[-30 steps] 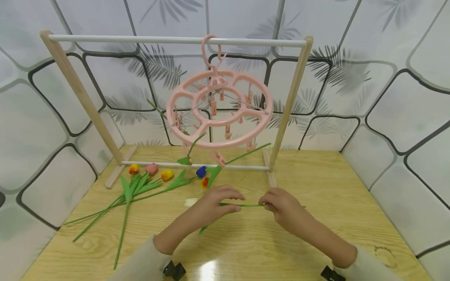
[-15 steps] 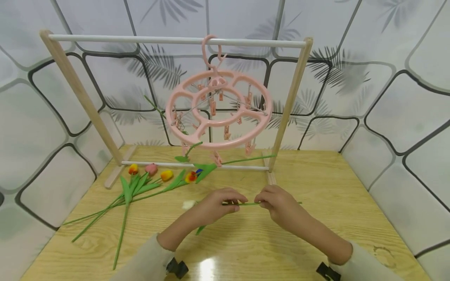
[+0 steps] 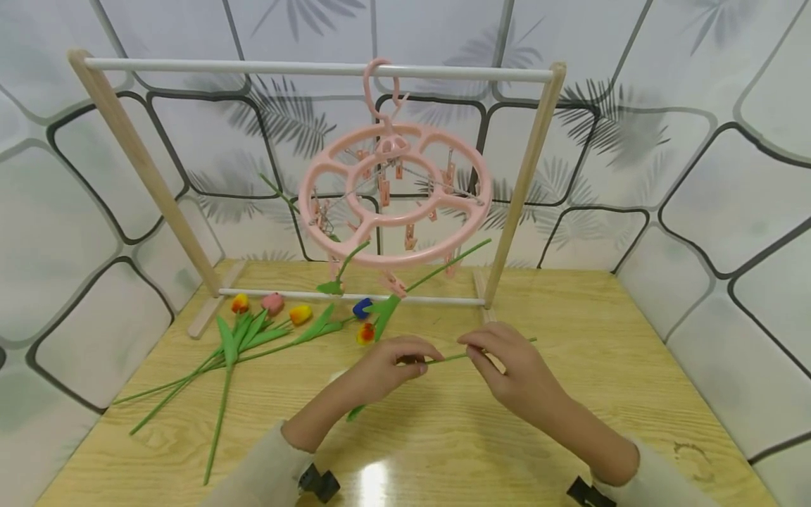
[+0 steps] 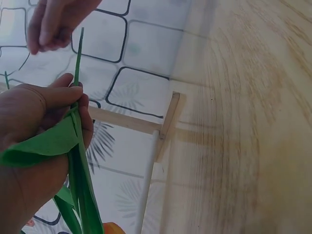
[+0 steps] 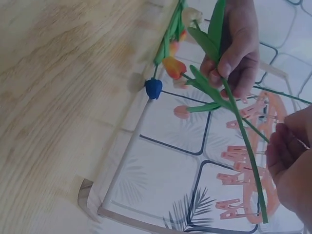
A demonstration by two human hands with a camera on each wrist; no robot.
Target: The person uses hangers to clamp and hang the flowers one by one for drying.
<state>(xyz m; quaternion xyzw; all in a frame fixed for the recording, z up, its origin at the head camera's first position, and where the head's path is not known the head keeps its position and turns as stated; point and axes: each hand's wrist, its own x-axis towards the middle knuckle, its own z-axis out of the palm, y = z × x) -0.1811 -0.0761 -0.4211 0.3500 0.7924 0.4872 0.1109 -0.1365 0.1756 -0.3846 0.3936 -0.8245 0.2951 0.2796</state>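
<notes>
My left hand [image 3: 386, 366] pinches the green stem of a white artificial tulip [image 5: 191, 18] between thumb and fingers. Its leaves [image 4: 46, 141] spread over the palm in the left wrist view, and most of its bloom is hidden behind the hand in the head view. The stem's bare end [image 5: 256, 185] points right and slightly up. Beside that end is my right hand [image 3: 516, 366], thumb and fingers apart, loosely bent and not closed on the stem. Above both hands hangs a pink round clip hanger [image 3: 405, 260]; a red-yellow tulip [image 3: 365, 333] hangs from one of its clips.
The hanger hooks over the white rail [image 3: 253, 67] of a wooden stand [image 3: 142, 169]. More green stems hang at its left side. On the table's left lie several tulips, among them a pink one [image 3: 272, 303], a yellow one [image 3: 300, 314] and a blue one [image 3: 362, 308].
My right hand has loosened from the stem and its fingers have spread. The stem's free end has tilted upward. The clipped red-yellow tulip has swung left and back.
</notes>
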